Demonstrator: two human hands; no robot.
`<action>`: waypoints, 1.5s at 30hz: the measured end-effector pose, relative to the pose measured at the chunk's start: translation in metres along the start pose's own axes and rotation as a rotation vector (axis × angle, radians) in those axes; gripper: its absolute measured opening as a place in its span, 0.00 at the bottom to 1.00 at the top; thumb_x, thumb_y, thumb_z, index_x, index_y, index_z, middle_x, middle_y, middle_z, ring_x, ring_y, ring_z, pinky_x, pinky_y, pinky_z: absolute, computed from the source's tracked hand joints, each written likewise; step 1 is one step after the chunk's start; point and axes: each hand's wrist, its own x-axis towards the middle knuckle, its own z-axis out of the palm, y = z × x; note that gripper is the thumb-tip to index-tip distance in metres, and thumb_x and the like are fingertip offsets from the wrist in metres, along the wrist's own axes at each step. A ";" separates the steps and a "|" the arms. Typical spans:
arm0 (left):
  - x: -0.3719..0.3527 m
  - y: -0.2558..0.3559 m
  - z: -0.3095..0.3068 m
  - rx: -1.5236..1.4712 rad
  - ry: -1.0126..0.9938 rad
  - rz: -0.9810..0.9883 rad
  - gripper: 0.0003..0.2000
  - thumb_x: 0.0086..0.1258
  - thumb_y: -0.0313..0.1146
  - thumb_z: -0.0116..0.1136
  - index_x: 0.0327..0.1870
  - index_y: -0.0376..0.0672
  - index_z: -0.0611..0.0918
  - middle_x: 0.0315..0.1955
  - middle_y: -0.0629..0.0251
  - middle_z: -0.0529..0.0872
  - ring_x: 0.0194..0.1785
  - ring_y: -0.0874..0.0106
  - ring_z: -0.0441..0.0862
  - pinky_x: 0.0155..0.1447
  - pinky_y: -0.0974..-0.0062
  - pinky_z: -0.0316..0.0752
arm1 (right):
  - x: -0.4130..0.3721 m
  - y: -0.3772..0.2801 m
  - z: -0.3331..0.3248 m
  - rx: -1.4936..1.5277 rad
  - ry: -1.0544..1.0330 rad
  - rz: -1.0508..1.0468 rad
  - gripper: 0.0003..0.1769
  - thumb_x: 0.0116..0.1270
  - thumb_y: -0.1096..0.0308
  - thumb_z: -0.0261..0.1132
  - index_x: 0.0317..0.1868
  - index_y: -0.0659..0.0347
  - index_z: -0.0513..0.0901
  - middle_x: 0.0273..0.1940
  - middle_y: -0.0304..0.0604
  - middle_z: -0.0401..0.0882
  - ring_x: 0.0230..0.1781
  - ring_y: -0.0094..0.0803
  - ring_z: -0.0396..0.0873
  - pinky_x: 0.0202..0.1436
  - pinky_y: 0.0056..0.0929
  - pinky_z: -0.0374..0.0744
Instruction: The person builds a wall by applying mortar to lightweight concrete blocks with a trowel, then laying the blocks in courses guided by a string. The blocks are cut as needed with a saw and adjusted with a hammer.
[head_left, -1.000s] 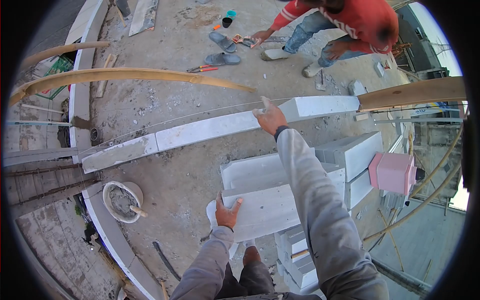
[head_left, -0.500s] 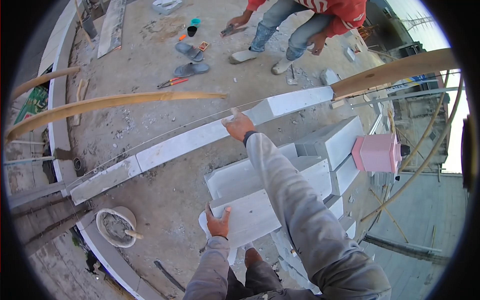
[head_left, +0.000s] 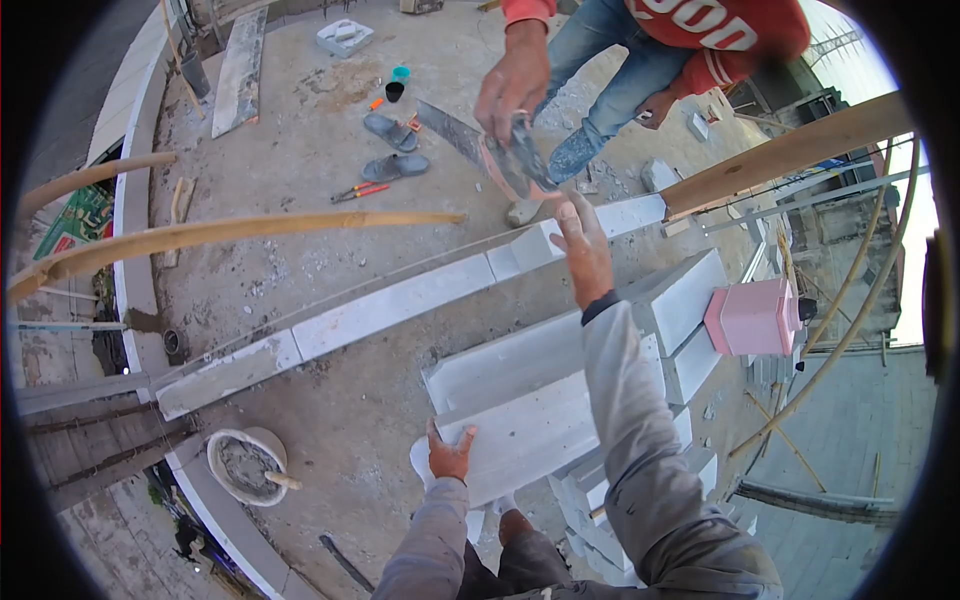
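My left hand grips the near left end of a long white lightweight concrete block, its thumb over the top face. This block lies tilted on other white blocks. My right hand is stretched forward over the low block wall, fingers raised and apart. Its fingertips are right at the handle end of a hand saw, which has a broad grey blade and a dark handle, somewhat blurred. A co-worker's hand holds the saw by its handle from the far side.
A mortar bucket with a stick-like handle stands at left. Behind the wall lie sandals and red-handled pliers. A pink container sits right of the stacked blocks. Wooden poles cross the view.
My right hand has left the wall top and moved right, up to the saw. The co-worker has come closer and holds the saw out over the wall. My left hand stays on the block.
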 end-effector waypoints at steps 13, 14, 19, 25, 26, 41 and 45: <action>0.001 -0.007 -0.014 0.043 -0.067 0.084 0.44 0.50 0.58 0.64 0.62 0.35 0.63 0.47 0.47 0.78 0.51 0.54 0.76 0.52 0.67 0.71 | -0.054 -0.084 -0.053 0.338 -0.172 0.097 0.27 0.59 0.66 0.64 0.56 0.72 0.70 0.39 0.42 0.79 0.42 0.28 0.74 0.50 0.26 0.71; 0.003 -0.009 -0.017 0.045 -0.069 0.085 0.44 0.50 0.58 0.64 0.62 0.35 0.63 0.47 0.47 0.78 0.51 0.54 0.76 0.52 0.67 0.71 | -0.062 -0.088 -0.061 0.278 -0.184 0.067 0.22 0.61 0.69 0.59 0.55 0.70 0.69 0.43 0.48 0.78 0.47 0.33 0.75 0.53 0.31 0.71; -0.009 0.060 -0.028 0.187 0.101 0.381 0.28 0.64 0.51 0.54 0.49 0.30 0.74 0.43 0.52 0.80 0.45 0.61 0.79 0.50 0.69 0.72 | -0.118 -0.078 -0.104 0.383 -0.118 0.008 0.27 0.60 0.64 0.61 0.57 0.70 0.68 0.41 0.48 0.77 0.48 0.34 0.74 0.52 0.32 0.72; -0.074 0.154 0.011 -0.203 -0.357 0.319 0.27 0.67 0.54 0.47 0.44 0.32 0.77 0.34 0.61 0.82 0.38 0.74 0.78 0.43 0.76 0.71 | -0.231 -0.046 -0.170 0.277 -0.029 0.153 0.32 0.58 0.61 0.64 0.59 0.70 0.67 0.47 0.46 0.75 0.49 0.30 0.73 0.52 0.25 0.72; -0.087 0.162 0.019 -0.191 -0.348 0.325 0.27 0.67 0.54 0.47 0.44 0.32 0.77 0.34 0.61 0.82 0.38 0.74 0.78 0.43 0.76 0.71 | -0.248 -0.043 -0.182 0.249 -0.028 0.199 0.32 0.59 0.61 0.64 0.60 0.70 0.66 0.48 0.47 0.75 0.50 0.30 0.73 0.52 0.25 0.71; -0.228 0.060 0.127 -0.006 -0.377 0.265 0.25 0.62 0.42 0.58 0.53 0.30 0.72 0.47 0.50 0.78 0.52 0.65 0.76 0.55 0.72 0.70 | -0.391 0.083 -0.288 -0.363 -0.287 0.582 0.28 0.52 0.58 0.67 0.50 0.66 0.71 0.38 0.52 0.80 0.40 0.41 0.80 0.44 0.32 0.75; -0.173 -0.004 0.076 0.256 0.326 0.454 0.33 0.59 0.54 0.57 0.55 0.31 0.70 0.55 0.47 0.71 0.59 0.56 0.69 0.62 0.66 0.63 | -0.383 0.096 -0.285 -0.192 -0.177 0.476 0.17 0.54 0.65 0.63 0.42 0.66 0.75 0.29 0.47 0.79 0.32 0.38 0.79 0.38 0.32 0.75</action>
